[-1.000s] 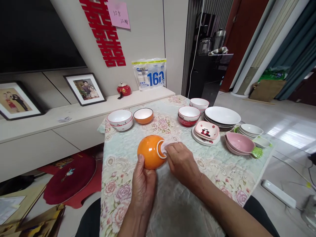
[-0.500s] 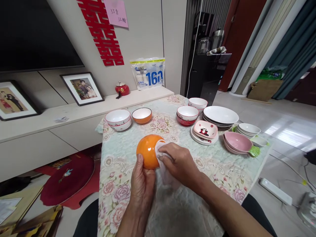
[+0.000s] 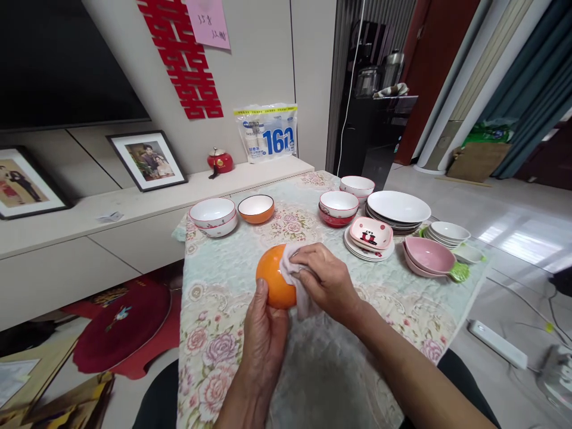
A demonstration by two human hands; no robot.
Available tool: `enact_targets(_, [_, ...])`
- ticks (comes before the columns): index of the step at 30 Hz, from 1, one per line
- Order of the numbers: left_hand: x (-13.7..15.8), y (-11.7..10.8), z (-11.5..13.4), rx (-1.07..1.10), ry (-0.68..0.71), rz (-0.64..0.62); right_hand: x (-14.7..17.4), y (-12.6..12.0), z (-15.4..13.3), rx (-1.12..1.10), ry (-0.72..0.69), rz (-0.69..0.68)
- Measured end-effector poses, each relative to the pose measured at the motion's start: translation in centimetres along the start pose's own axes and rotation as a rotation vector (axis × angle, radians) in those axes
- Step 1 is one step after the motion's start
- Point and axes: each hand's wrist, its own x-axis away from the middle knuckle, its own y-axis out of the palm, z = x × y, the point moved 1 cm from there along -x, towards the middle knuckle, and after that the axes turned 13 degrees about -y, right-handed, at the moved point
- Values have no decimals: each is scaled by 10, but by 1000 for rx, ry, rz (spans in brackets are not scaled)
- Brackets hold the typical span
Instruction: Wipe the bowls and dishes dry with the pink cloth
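An orange bowl point(image 3: 269, 277) is held up over the table, its glossy outer side facing me. My left hand point(image 3: 263, 328) grips it from below, the thumb lying on the outside and the other fingers hidden behind. A white cloth point(image 3: 306, 298) is bunched in my right hand point(image 3: 325, 280), which presses it on the bowl's right side; part of the cloth hangs down below the fingers. Beyond my hands stand a second orange bowl point(image 3: 256, 210) with a white inside and a stack of white bowls point(image 3: 213, 215) with red rims.
A floral cloth covers the table point(image 3: 214, 351). To the right stand red-rimmed bowls point(image 3: 338, 205), small plates point(image 3: 370, 233), a stack of large white plates point(image 3: 399, 207), pink bowls point(image 3: 429, 256) and small white dishes point(image 3: 449, 231). Behind runs a low cabinet point(image 3: 134, 220) with framed photos point(image 3: 147, 159).
The orange bowl has shifted slightly right with my left hand and is turned a little. My right hand has moved slightly right and up with the cloth, which now covers more of the bowl's upper right.
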Motion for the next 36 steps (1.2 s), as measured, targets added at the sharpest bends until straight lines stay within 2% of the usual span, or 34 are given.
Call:
enact_targets(2, [-1, -2, -1, -41, 26, -27, 2, -3, 11, 21, 25, 44])
enact_targets(4, [-1, -5, -2, -78, 41, -48, 4, -6, 22, 2, 134, 92])
enact_targets(7, [0, -8, -4, -111, 18, -72, 10, -9, 35, -146, 403, 175])
enact_targets(11, [2, -11, -6, -58, -68, -112, 15, -4, 46, -505, 735, 267])
enact_targets(17, [-1, -10, 0, 84, -132, -58, 17, 2, 45, -925, 918, 327])
enact_targets(22, [-2, -6, 6, 129, -181, -57, 14, -6, 35, -1250, 1071, 286])
enact_targets(26, [-7, -4, 7, 122, -173, -42, 8, -11, 28, -1249, 1094, 278])
enact_targets(31, [-15, -10, 4, 5, -138, -52, 3, -11, 25, -1181, 1064, 332])
enact_targets(34, [-15, -15, 2, -118, -185, -61, 3, -14, 28, -1037, 987, 350])
enact_targets(36, [-13, -16, 1, -209, -226, -73, 5, -16, 30, -831, 887, 317])
